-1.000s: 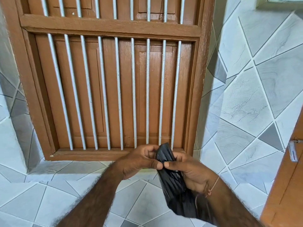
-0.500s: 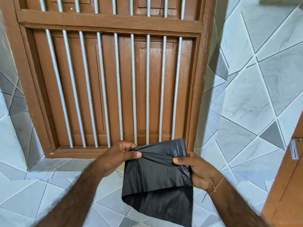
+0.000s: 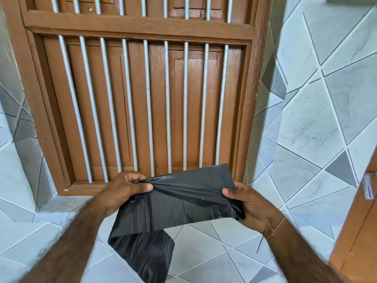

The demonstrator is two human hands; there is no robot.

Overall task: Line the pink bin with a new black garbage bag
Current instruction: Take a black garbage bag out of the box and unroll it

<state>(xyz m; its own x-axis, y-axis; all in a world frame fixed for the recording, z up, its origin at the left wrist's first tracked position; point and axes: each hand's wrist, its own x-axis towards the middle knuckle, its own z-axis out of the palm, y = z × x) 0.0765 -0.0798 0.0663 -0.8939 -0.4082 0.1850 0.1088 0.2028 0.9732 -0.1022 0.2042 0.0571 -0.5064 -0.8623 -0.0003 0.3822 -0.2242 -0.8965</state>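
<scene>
Brown wooden shutter (image 3: 142,99) with pale metal bars fills the wall ahead, set among grey marbled tiles (image 3: 306,123) cut in angled shapes. Black garbage bag (image 3: 183,203), thin, glossy, creased, held in front of me. My left hand (image 3: 122,190) pinches its top corner; my right hand (image 3: 253,203) grips the opposite edge. A folded flap hangs low over the floor tiles.

The left hand (image 3: 124,193) and right hand (image 3: 253,203) pinch a black garbage bag (image 3: 179,203), stretched between them. A folded flap hangs below, before a barred wooden window (image 3: 142,99).
</scene>
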